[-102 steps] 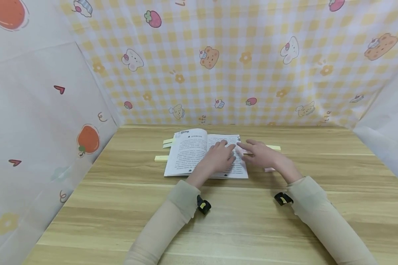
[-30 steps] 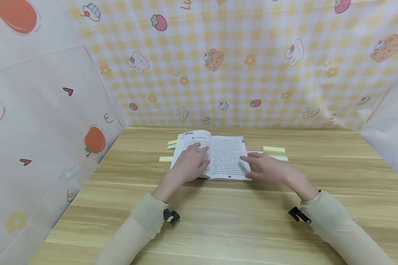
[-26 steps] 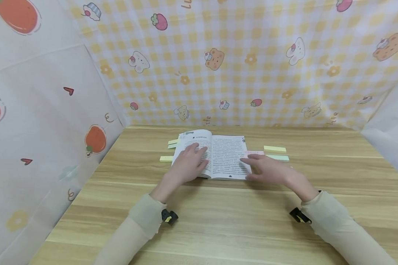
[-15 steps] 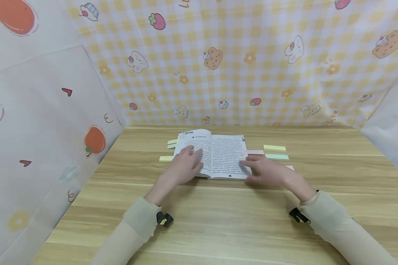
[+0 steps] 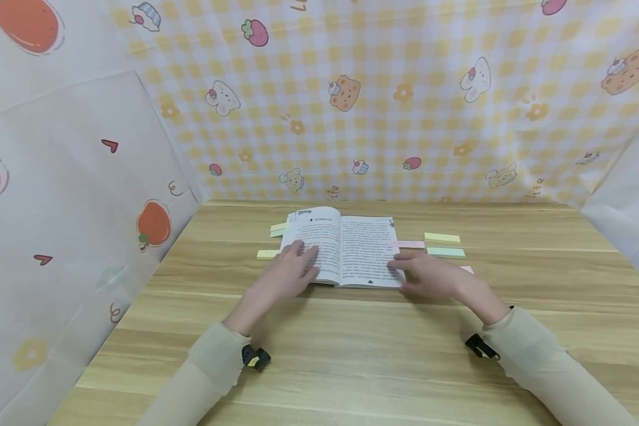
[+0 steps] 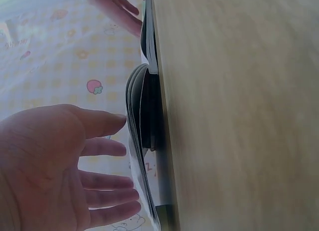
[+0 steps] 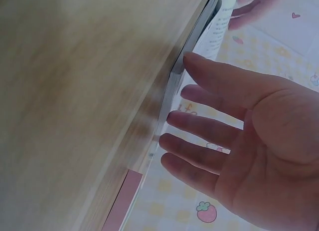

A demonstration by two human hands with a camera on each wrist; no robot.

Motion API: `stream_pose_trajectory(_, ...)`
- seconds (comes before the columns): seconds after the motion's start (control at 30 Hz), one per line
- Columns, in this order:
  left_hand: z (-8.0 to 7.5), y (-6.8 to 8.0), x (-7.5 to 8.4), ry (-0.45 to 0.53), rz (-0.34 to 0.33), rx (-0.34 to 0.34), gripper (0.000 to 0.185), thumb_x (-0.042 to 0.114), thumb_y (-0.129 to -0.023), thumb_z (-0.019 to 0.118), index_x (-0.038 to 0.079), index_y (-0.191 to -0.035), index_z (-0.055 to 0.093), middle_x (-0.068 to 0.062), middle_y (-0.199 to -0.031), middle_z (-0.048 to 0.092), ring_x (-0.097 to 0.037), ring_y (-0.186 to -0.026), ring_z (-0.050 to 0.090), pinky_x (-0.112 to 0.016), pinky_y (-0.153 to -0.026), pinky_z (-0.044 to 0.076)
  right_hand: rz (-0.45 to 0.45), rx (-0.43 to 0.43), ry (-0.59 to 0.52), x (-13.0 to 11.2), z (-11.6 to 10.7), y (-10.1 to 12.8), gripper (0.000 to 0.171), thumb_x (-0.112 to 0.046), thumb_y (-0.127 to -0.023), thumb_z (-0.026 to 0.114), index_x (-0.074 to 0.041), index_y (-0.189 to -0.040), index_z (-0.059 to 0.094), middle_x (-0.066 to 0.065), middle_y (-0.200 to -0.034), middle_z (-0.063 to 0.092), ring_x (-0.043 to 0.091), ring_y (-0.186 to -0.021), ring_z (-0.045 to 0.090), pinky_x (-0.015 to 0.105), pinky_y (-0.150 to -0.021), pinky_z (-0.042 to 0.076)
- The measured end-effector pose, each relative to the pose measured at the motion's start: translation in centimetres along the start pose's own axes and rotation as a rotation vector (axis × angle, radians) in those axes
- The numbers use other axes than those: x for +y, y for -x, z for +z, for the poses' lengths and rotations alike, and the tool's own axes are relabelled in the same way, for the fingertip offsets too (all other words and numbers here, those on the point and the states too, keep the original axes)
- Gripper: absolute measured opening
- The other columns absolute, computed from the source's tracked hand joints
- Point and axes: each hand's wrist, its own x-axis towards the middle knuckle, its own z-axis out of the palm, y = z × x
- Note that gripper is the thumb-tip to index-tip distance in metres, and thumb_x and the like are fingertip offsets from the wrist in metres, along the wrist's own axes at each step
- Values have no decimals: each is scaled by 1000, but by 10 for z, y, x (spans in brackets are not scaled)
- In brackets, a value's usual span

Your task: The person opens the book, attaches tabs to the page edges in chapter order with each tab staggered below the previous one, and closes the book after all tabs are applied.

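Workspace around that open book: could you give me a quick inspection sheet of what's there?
Surface: wooden table.
Job's things: open book lying flat, pages up.
Clutter: paper strips beside the book, yellow ones on the left, yellow, green and pink on the right.
Hands: left hand with straight fingers at the left page; right hand with straight fingers at the book's right edge.
Cables: nothing seen.
Surroundings: checked cartoon-print backdrop; white printed side sheets.
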Motion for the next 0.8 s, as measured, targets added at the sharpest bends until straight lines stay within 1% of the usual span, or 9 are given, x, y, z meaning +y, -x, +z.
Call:
stream_pose_trajectory(0.1, 0, 1, -2, -1, -1, 0, 49, 28, -104, 54, 4, -147, 50, -29, -143, 46, -44, -129, 49, -57, -105, 42, 17, -14, 8, -1, 0, 0, 43, -7, -89, 76, 7, -128, 64, 26, -132, 59, 38, -118, 58, 49, -96, 51)
stream_pose_trajectory(0.17, 0, 2, -2, 1, -2, -2, 49, 28, -104, 54, 3, -146, 51, -28, -142, 47, -43, -127, 50, -56, -105, 43, 26, -23, 12, 0, 0, 0, 43, -7, -89, 76, 7, -128, 64, 28, -134, 57, 43, -124, 55, 52, -98, 49)
stream_pose_trajectory(0.37, -1, 2, -2, 9, -16, -32, 49, 29, -105, 54, 5, -148, 50, -27, -143, 47, -42, -128, 49, -55, -106, 42, 5, -18, 27, 0, -1, 1, 43, -8, -90, 75, 7, -128, 65, 28, -133, 59, 43, -121, 57, 52, -98, 50)
stream_pose_trajectory(0.53, -1, 2, -2, -2, -19, -46, 50, 30, -105, 53, 5, -148, 50, -26, -142, 48, -40, -126, 51, -54, -105, 44, -12, -17, 20, -1, -2, 1, 42, -8, -91, 75, 7, -128, 64, 28, -132, 59, 44, -121, 57, 52, -98, 50)
stream_pose_trajectory(0.8, 2, 1, -3, -24, -29, -68, 51, 31, -105, 54, 6, -149, 49, -25, -140, 50, -38, -122, 53, -54, -100, 47, 1, -36, -5, -3, -1, 0, 44, -9, -92, 74, 9, -130, 63, 32, -136, 55, 46, -125, 55, 53, -100, 48)
